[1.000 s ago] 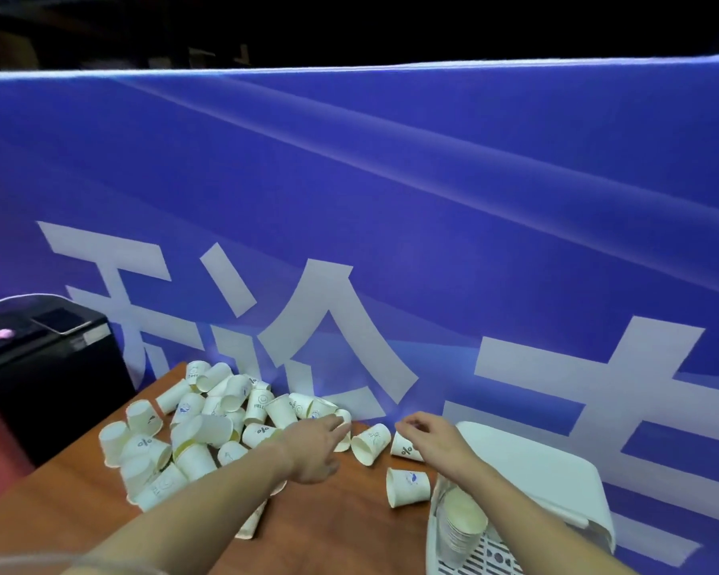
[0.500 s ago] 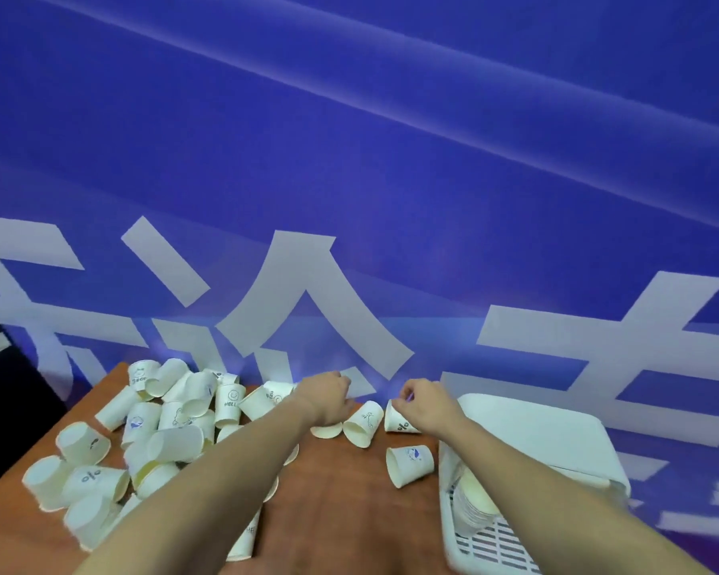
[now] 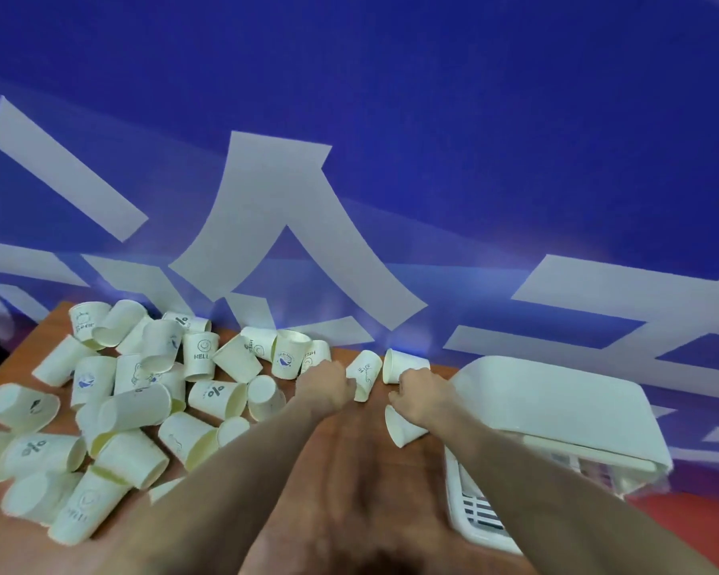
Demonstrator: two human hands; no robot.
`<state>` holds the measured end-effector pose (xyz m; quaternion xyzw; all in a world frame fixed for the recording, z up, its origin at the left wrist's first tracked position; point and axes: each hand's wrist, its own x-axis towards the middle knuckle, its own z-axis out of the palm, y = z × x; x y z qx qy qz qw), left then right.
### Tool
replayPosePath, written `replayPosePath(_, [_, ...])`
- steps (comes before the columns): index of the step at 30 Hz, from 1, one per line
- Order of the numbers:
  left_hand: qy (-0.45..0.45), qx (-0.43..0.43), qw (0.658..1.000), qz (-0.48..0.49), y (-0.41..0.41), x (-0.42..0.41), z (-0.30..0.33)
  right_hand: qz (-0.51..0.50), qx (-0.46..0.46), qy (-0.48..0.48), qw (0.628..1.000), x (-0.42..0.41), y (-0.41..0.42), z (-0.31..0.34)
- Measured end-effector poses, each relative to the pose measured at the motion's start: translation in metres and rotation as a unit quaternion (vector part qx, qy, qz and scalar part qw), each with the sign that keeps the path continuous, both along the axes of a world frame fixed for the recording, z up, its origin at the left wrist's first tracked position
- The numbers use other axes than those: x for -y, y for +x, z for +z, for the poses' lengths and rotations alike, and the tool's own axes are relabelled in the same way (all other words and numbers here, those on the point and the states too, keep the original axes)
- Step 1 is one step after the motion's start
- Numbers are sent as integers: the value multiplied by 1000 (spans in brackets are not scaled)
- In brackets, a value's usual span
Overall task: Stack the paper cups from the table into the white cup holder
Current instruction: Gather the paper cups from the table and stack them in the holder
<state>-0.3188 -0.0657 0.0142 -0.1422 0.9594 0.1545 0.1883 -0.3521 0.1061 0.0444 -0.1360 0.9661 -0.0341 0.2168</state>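
Both hands moved in on separate loose cups: left hand (image 3: pixel 326 388) grasping a cup (image 3: pixel 365 373), right hand (image 3: pixel 418 394) curled on another cup (image 3: pixel 401 365) just left of the white cup holder (image 3: pixel 557 400); risk: a squeezed rim won't nest, or forearms scatter the table's (image 3: pixel 349 471) pile (image 3: pixel 133 400).

Matt paper cups (image 3: pixel 214 394), wooden table (image 3: pixel 349 471)

A blue banner (image 3: pixel 432 118) with large white characters hangs behind the wooden table (image 3: pixel 349 471).
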Motion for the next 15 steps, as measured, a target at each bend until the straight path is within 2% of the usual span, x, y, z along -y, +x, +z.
replayPosePath(4, [61,4,993,97,-9,0,-20,69,-5,83,994,1,-6,-20])
replayPosePath(7, [127,20,971,201,-20,-1,-37,110,-2,137,984,1,-11,-31])
replayPosePath(11, [285,42,888,359,-32,-11,-44,140,20,162,977,-3,-15,-38])
replayPosePath(13, [320,41,857,401,-37,-15,-49,142,28,169,975,-4,-15,-39])
replayPosePath(15, [331,33,842,424,-40,-18,-57,140,27,166,976,-6,-15,-40])
